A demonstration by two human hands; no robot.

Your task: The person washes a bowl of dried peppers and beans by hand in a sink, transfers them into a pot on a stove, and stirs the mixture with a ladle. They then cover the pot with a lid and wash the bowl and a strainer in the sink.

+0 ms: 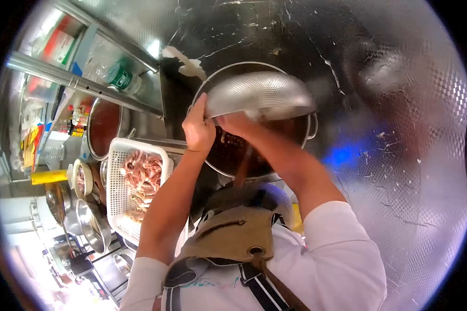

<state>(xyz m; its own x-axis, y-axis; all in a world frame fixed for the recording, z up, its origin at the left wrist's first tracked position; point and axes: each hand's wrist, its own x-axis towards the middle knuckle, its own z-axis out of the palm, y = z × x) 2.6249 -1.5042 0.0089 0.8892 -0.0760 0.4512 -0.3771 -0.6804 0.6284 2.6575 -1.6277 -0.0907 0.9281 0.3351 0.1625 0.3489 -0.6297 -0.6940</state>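
Observation:
My left hand [198, 128] grips the left rim of a perforated metal colander [262, 92], thumb along its outside. The colander is tipped on its side over a large metal pot [312, 127], its holed bottom facing away from me. Dark reddish-brown liquid [275, 150] with small bits in it shows in the pot. My right hand [236, 124] reaches across to the colander's near rim; motion smears it and the fingers are hidden there.
Left of the pot stands a white plastic basket [117, 179] of raw meat pieces [142, 173]. Behind it is a pot of red liquid [102, 127]. Metal shelving [78, 83] with a plastic bottle [122, 78] rises at the left. Metal pans [92, 225] stand at lower left.

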